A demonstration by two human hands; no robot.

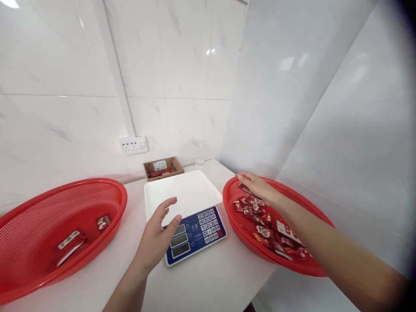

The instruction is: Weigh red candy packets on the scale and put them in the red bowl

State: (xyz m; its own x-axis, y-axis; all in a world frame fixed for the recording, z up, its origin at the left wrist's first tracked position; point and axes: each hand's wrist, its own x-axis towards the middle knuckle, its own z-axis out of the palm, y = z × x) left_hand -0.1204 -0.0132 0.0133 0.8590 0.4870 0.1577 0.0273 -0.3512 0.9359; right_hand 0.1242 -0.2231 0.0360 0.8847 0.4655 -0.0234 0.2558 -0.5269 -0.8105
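Note:
My left hand hovers over the near left part of a digital scale, fingers apart and holding nothing. The scale has a white platform and a blue panel with keys and small displays. On the right, my right hand reaches into a red plastic basket, its fingers closed around a small dark red packet that is partly hidden under them. Many similar red packets lie in that basket below the hand, and my forearm covers some of them.
Another red basket stands at the left with a few red packets inside. Behind the scale sits a small cardboard box holding red packets, beside a clear container. A wall socket is above the white table.

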